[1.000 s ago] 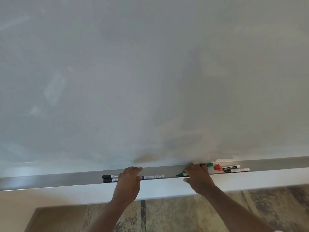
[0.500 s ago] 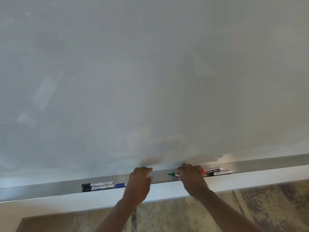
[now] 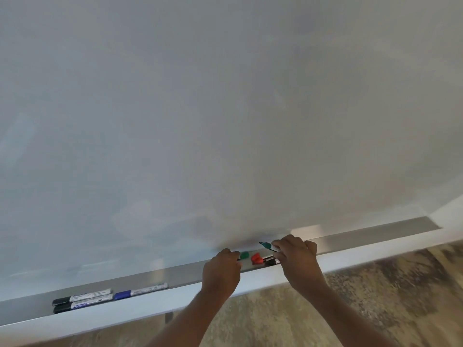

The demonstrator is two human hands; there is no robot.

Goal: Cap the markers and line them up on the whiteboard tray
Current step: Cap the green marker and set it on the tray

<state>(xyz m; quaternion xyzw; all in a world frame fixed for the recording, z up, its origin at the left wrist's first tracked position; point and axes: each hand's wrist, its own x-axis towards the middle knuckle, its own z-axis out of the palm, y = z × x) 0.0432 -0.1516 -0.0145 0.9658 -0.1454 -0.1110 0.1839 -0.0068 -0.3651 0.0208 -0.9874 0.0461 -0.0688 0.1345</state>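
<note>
Right hand (image 3: 298,261) has lifted uncapped green marker (image 3: 267,246), left hand (image 3: 221,271) now at green cap (image 3: 244,255)

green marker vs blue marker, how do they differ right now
The green marker is uncapped, tip bare; the blue marker is capped. The green one is gripped in the right hand, tip up-left off the tray; the blue one lies flat in the tray, untouched. Both have white barrels.

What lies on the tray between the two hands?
Head view: between left hand and right hand, a green cap and a red cap.
</note>
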